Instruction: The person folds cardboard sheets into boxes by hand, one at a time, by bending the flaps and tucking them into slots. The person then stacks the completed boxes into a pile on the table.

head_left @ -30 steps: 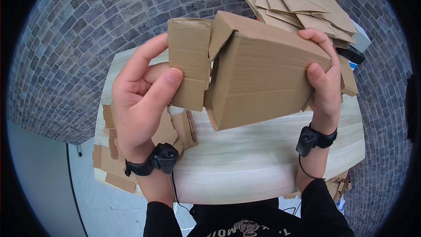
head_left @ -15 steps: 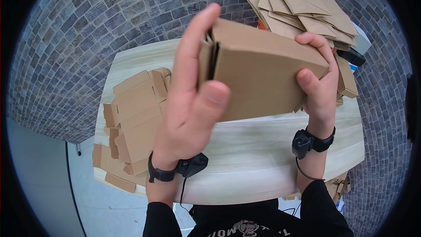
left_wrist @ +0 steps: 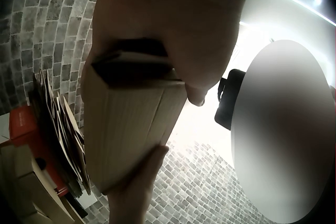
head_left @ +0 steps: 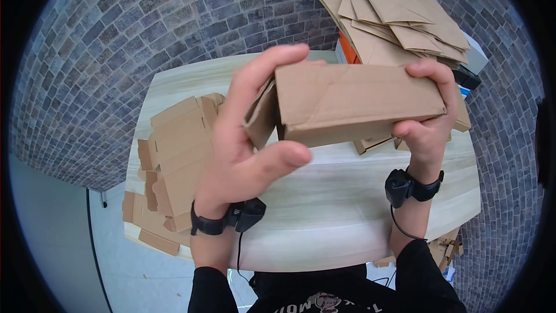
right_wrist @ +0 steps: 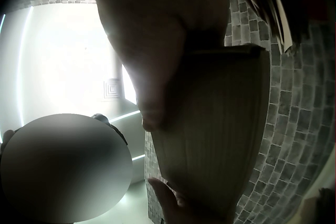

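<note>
Both hands hold a small brown cardboard box (head_left: 356, 95) above the table in the head view. My right hand (head_left: 431, 130) grips its right end, thumb on the lower face and fingers over the top. Around the left end curls my left hand (head_left: 240, 145), its fingers behind the top edge and its thumb at the lower edge. Between that palm and the box, an end flap (head_left: 262, 115) stands partly out, leaving a dark gap. The left wrist view shows the box (left_wrist: 126, 129) end-on, with the gap under the palm. Dim light darkens the box (right_wrist: 220, 119) in the right wrist view.
Flattened cardboard box blanks (head_left: 182, 139) lie on the left of the table (head_left: 324, 214). At the back right, a pile of brown paper sheets or envelopes (head_left: 399, 17) rests on an orange box (head_left: 347, 49). More cardboard (head_left: 373, 145) lies behind the held box.
My left hand has moved right, from pinching the outstretched flap to wrapping the box's left end, and the flap has folded inward. The box has tilted, so its narrow side now faces up.
</note>
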`<action>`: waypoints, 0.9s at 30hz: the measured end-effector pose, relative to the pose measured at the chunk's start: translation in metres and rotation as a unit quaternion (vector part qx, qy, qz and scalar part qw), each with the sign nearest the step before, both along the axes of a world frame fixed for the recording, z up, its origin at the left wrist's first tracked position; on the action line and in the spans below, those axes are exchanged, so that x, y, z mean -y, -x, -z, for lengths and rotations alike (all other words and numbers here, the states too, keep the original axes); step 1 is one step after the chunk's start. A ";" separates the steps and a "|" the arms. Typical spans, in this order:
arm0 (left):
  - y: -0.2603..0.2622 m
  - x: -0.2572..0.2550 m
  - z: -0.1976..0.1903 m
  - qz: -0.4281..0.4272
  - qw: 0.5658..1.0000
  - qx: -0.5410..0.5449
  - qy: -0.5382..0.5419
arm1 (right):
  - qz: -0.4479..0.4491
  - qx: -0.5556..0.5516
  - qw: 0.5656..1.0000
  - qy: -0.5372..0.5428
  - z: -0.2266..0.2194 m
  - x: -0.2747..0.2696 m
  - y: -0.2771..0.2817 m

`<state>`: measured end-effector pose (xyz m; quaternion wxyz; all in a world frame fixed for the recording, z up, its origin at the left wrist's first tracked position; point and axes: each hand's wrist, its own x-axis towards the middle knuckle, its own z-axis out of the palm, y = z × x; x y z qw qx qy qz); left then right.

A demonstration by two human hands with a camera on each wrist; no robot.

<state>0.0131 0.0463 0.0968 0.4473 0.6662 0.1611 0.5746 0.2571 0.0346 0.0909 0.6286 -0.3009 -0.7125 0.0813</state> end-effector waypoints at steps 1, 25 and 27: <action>0.007 -0.003 -0.001 0.000 1.000 0.000 -0.001 | -0.002 0.006 1.000 -0.013 0.000 -0.001 -0.001; 0.024 -0.011 -0.004 -0.334 0.884 -0.197 -0.262 | -0.034 -0.041 0.977 0.208 -0.009 0.006 0.025; 0.023 -0.014 -0.001 -0.345 0.884 -0.195 -0.250 | -0.034 -0.042 0.975 0.216 -0.009 0.006 0.027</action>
